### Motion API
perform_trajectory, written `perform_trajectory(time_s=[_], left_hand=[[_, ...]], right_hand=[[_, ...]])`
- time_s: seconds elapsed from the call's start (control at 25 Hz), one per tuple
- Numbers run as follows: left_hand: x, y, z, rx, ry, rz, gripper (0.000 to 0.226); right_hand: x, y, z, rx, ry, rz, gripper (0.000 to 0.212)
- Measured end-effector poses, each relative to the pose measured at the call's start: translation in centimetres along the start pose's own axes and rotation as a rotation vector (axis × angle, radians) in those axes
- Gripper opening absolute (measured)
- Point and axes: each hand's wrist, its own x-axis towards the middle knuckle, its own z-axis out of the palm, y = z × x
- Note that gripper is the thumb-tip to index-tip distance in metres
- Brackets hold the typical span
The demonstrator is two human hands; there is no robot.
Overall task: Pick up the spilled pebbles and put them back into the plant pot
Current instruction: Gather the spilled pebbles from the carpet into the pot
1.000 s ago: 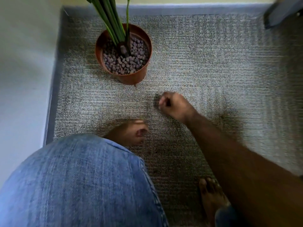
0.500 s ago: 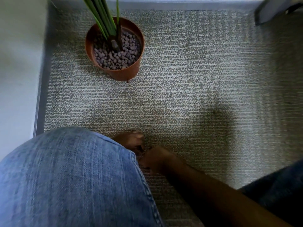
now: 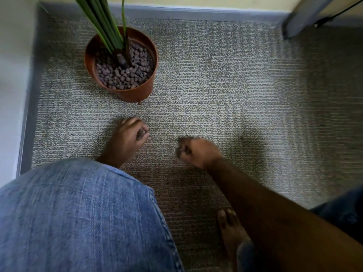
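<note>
The person crouches on the grey carpet (image 3: 225,79), both hands low over it in front of the plant pot (image 3: 135,95). The left hand (image 3: 128,137) sits nearest the pot, just short of its near wall, fingers curled inward around a small cluster of pebbles (image 3: 141,133) that shows in the cupped palm. The right hand (image 3: 197,151) hangs beside it, a gap of bare carpet between the two. Its fingers are bunched into a loose fist with the tips pointing down at the floor; motion blur hides whether anything is pinched inside.

The pot is terracotta-coloured and stands upright on the carpet, filled close to its rim with brownish-purple potted pebbles (image 3: 121,75) around the base of the green plant stems (image 3: 106,22). One tiny dark speck (image 3: 241,137) lies on the carpet to the right of the right hand, too small to tell whether it is a pebble.

The pot stands toward the back left corner, with a pale wall (image 3: 11,75) and its grey skirting close on the left, and a second skirting strip (image 3: 196,12) along the back. A grey furniture leg (image 3: 302,18) slants in at the back right. The broad stretch of carpet right of the pot and hands is open. Nearer the viewer, a denim-clad knee (image 3: 78,216) fills the lower left, and a bare foot (image 3: 229,228) rests on the carpet under the right forearm.
</note>
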Motion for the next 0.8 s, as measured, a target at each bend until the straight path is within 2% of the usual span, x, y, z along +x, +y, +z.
perform_trajectory(time_s=[0.16, 0.32, 0.52, 0.68, 0.8], left_hand=[[2.6, -0.5, -0.6, -0.015, 0.012, -0.007, 0.011], [4.1, -0.6, -0.2, 0.002, -0.057, 0.027, 0.012], [5.1, -1.7, 0.5, 0.05, -0.11, -0.037, 0.006], [4.8, -2.1, 0.4, 0.06, -0.068, 0.004, 0.012], [5.3, -2.1, 0.6, 0.189, -0.068, 0.034, 0.02]], right_hand=[[-0.6, 2.9, -1.4, 0.049, 0.049, 0.196, 0.029], [-1.1, 3.0, 0.2, 0.031, -0.032, 0.207, 0.026], [0.3, 2.0, 1.5, 0.036, 0.016, 0.098, 0.018], [1.8, 0.5, 2.6, 0.139, 0.017, -0.054, 0.039], [2.8, -1.0, 3.7, 0.067, 0.05, -0.143, 0.032]])
